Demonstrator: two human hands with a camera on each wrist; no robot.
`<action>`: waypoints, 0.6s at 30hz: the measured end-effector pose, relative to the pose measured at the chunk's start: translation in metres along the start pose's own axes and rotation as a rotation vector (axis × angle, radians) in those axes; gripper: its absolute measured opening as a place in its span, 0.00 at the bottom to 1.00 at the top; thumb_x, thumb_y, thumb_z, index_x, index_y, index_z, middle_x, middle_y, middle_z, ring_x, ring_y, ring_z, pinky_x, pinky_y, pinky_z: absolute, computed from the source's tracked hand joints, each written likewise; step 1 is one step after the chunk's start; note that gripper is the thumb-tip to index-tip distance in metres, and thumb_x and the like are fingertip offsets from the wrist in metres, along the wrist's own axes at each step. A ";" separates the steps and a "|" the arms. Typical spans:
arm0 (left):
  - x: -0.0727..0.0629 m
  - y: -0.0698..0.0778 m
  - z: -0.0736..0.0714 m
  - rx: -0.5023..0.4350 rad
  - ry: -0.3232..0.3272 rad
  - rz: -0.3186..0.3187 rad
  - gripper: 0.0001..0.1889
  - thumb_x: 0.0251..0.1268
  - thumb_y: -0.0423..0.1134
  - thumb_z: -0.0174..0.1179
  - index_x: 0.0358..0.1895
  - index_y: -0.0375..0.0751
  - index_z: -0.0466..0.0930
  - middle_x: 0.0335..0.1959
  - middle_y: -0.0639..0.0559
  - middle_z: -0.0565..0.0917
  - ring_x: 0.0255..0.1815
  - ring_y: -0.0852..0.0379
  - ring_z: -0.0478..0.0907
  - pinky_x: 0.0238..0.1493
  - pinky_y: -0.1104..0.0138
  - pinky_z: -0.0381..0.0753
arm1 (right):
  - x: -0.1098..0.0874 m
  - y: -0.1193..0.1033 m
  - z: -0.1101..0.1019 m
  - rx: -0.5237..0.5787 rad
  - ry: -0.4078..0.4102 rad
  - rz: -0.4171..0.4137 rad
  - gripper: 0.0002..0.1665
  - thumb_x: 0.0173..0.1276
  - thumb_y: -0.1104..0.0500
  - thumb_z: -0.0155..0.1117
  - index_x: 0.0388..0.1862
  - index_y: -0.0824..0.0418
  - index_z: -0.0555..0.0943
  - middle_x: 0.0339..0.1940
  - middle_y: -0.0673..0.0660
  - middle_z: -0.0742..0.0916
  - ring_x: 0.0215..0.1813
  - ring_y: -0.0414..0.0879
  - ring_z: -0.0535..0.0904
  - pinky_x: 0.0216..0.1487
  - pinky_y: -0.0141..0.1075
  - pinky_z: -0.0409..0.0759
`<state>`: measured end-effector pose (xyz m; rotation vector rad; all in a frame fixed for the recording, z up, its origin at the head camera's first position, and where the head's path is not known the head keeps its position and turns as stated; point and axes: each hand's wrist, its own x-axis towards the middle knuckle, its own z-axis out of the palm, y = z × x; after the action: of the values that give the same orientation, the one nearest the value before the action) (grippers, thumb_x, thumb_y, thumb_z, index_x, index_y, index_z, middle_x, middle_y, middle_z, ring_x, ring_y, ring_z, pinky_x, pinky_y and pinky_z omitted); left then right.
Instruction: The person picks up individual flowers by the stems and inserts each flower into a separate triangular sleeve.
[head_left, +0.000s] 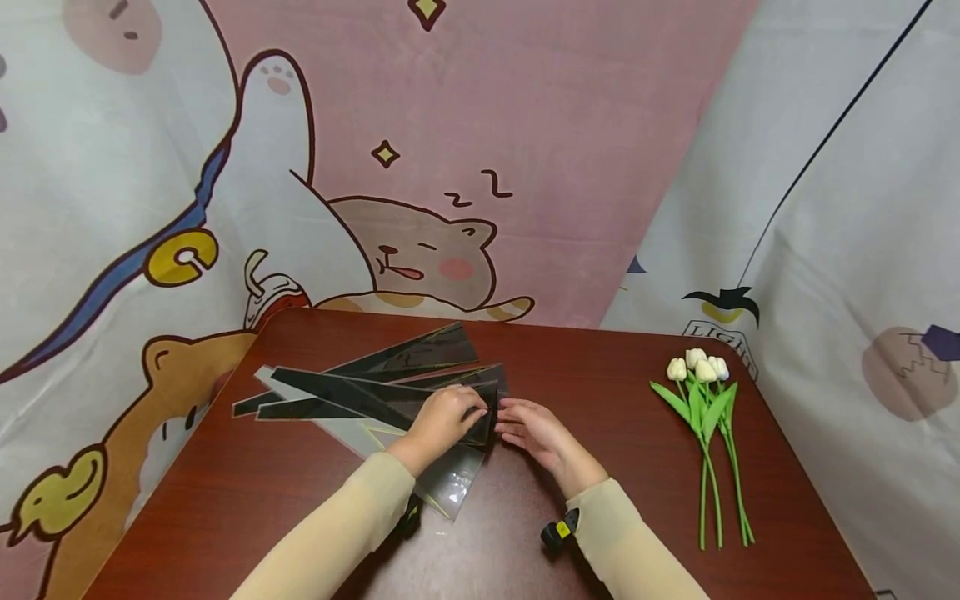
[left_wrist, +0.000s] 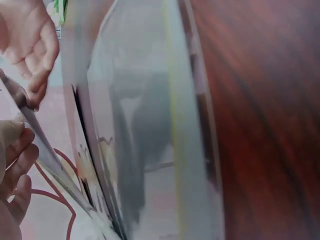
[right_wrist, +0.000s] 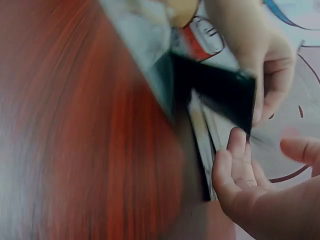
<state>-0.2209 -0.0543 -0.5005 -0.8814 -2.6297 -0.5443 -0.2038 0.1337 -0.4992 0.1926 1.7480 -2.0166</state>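
Observation:
Several long, tapered plastic flower sleeves (head_left: 352,392), black with clear borders, lie fanned on the table in the head view. My left hand (head_left: 442,419) pinches the wide end of the top black sleeve (right_wrist: 220,90) between thumb and fingers, and that end is lifted off the pile. Facing it from the right is my right hand (head_left: 542,435), its fingers extended and thumb apart. In the right wrist view its fingertips (right_wrist: 237,137) are at the sleeve's lower corner; whether they touch cannot be told. A clear sleeve (left_wrist: 145,125) with a yellow line fills the left wrist view.
White artificial tulips (head_left: 701,367) with green stems lie at the right of the dark red wooden table (head_left: 600,392). A cartoon-printed cloth (head_left: 570,167) hangs behind the table's back edge.

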 end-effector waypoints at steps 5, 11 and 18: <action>-0.003 0.003 -0.006 0.004 0.057 0.073 0.03 0.61 0.40 0.64 0.33 0.48 0.86 0.32 0.60 0.85 0.39 0.61 0.80 0.44 0.65 0.80 | 0.001 0.002 0.002 -0.196 0.086 -0.056 0.20 0.66 0.60 0.60 0.52 0.70 0.76 0.32 0.53 0.86 0.34 0.45 0.84 0.33 0.33 0.81; -0.007 0.006 -0.011 0.052 0.072 0.091 0.03 0.61 0.41 0.63 0.34 0.50 0.85 0.32 0.61 0.86 0.37 0.62 0.81 0.42 0.64 0.80 | 0.003 0.001 0.007 -0.346 0.174 -0.157 0.11 0.60 0.62 0.65 0.37 0.70 0.82 0.23 0.55 0.86 0.25 0.44 0.82 0.28 0.36 0.82; -0.009 0.009 -0.019 0.061 0.136 0.153 0.01 0.58 0.39 0.66 0.33 0.47 0.85 0.30 0.60 0.85 0.36 0.62 0.81 0.44 0.64 0.79 | 0.003 0.001 0.007 -0.365 0.244 -0.176 0.03 0.55 0.68 0.65 0.28 0.70 0.82 0.18 0.58 0.85 0.20 0.42 0.80 0.25 0.34 0.82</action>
<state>-0.2056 -0.0608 -0.4857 -0.9802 -2.4198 -0.4651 -0.2046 0.1256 -0.5002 0.1765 2.3242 -1.8054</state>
